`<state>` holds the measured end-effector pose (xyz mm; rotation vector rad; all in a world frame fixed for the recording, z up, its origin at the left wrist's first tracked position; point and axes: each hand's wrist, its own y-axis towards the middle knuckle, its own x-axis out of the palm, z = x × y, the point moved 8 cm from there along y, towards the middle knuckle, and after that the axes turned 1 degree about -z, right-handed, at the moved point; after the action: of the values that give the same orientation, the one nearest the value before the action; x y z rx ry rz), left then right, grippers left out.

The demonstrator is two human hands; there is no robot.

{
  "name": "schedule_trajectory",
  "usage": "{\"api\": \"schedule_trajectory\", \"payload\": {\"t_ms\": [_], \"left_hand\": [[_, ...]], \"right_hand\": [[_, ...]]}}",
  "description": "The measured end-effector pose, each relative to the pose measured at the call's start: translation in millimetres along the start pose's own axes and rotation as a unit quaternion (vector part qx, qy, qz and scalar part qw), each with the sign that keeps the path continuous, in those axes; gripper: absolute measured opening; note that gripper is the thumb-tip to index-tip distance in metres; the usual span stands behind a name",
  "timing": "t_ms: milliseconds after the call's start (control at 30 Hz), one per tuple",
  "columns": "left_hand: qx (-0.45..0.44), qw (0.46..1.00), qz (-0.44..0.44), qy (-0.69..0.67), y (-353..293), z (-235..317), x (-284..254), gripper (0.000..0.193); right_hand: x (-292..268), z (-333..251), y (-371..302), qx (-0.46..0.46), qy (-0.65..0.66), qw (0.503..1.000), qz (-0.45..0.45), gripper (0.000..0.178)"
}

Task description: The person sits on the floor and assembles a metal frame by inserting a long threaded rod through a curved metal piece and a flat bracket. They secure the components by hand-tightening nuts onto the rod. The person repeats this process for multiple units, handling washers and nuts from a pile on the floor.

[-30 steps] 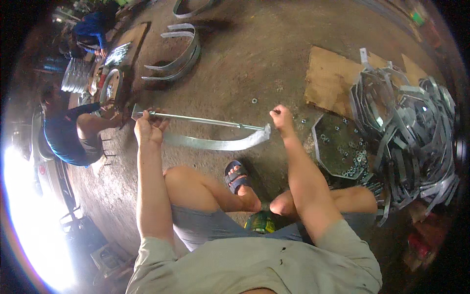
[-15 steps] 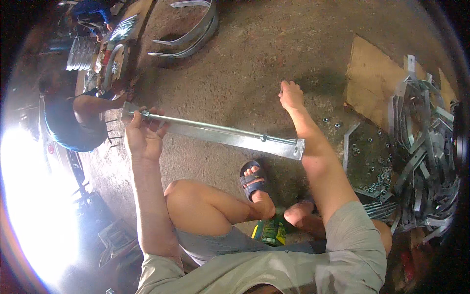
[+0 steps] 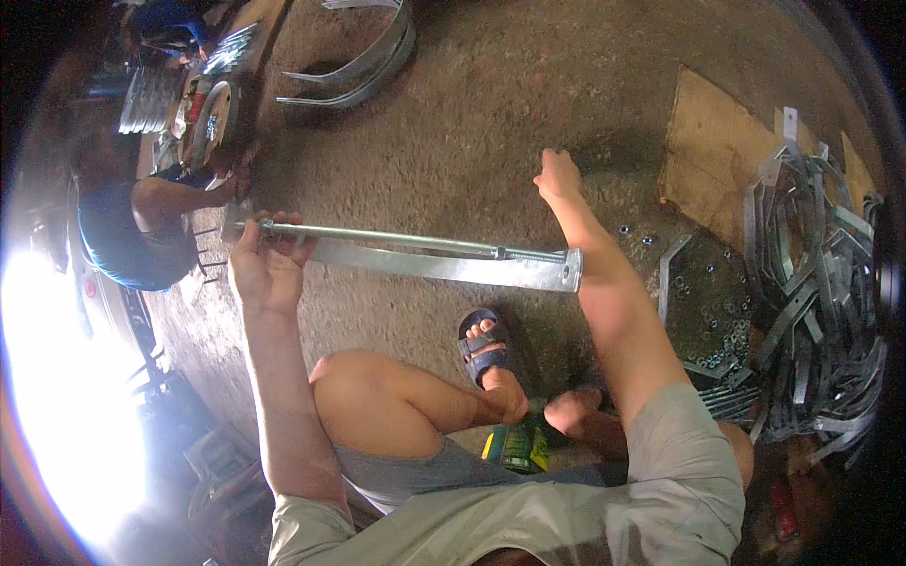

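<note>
My left hand (image 3: 267, 271) is closed around the left end of a flat galvanized metal bracket (image 3: 425, 265). A long steel rod (image 3: 392, 237) runs along the bracket's upper side and is held with it. One nut (image 3: 498, 252) sits on the rod near its right end, and another nut (image 3: 268, 227) is by my left fingertips. The bracket's right end is bent up into a tab with a hole and overlaps my right forearm in the picture. My right hand (image 3: 559, 174) reaches out ahead over the floor, fingers curled. Whatever it may hold is hidden.
Loose nuts (image 3: 727, 330) lie scattered on the floor at right, beside a heap of bent metal brackets (image 3: 812, 283) and a cardboard sheet (image 3: 713, 141). Curved metal bands (image 3: 363, 90) lie far ahead. A co-worker (image 3: 142, 222) sits at left. A green-yellow container (image 3: 517, 447) stands by my feet.
The bracket and rod have tilted nearer to level, their right end rising a little. My right hand has shifted slightly farther away, still curled.
</note>
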<state>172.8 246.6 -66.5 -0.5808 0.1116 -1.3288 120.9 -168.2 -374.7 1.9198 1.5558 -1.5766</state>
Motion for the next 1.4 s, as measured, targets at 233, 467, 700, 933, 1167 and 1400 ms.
{"api": "schedule_trajectory", "payload": {"t_ms": [233,467,700,933,1167,1400], "left_hand": [[-0.003,0.999,0.031,0.008,-0.4,0.1,-1.0,0.023],[-0.012,0.998,0.024,-0.053,4.0,-12.3,14.9,0.023],[-0.021,0.984,0.069,-0.163,-13.4,-17.9,37.0,0.023],[-0.086,0.973,0.086,-0.196,-30.2,-50.7,67.3,0.022],[-0.22,0.949,0.067,-0.215,-62.9,-111.2,76.7,0.021],[-0.281,0.912,0.074,-0.288,-103.5,-184.3,123.9,0.025]], "right_hand": [[-6.5,9.7,-24.1,-0.019,-0.022,0.998,0.056,0.035],[-2.3,60.7,-51.8,-0.072,0.318,0.938,0.119,0.026],[-59.7,24.7,-174.9,0.005,0.873,0.478,0.096,0.024],[-108.5,31.0,-231.2,0.038,0.853,0.469,0.225,0.037],[-228.9,66.9,-291.8,-0.09,0.693,0.631,0.339,0.031],[-291.3,121.7,-315.7,-0.102,0.704,0.626,0.319,0.033]]}}
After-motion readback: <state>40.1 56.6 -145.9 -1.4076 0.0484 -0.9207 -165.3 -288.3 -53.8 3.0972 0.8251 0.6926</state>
